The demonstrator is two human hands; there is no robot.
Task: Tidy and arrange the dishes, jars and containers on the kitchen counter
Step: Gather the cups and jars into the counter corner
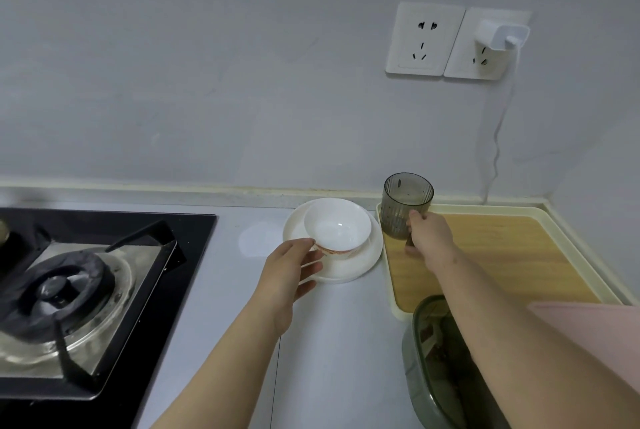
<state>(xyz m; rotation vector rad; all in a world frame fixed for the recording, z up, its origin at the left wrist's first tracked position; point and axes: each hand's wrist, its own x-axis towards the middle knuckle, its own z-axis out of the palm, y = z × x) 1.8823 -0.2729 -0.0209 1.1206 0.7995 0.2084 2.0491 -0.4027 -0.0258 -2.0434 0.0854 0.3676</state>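
— While the left hand [289, 276] pinched the white bowl [337, 226] at its near rim, thumb on top and fingers spread beneath, that bowl sat tilted on the white plate [360, 266]!
— And the right hand [429, 234]?
— Wrapped round a smoky ribbed tumbler [407, 207], upright over the back-left corner of the wood-look tray [491, 210]; whether its base touched, I couldn't tell.
— Plate and tray?
— Just beside each other on the grey counter [329, 342]. A green container [420, 359] lay nearer, partly behind the right forearm. The gas hob [86, 290] was off left, and a white charger [502, 35] was plugged into the wall socket [464, 48].
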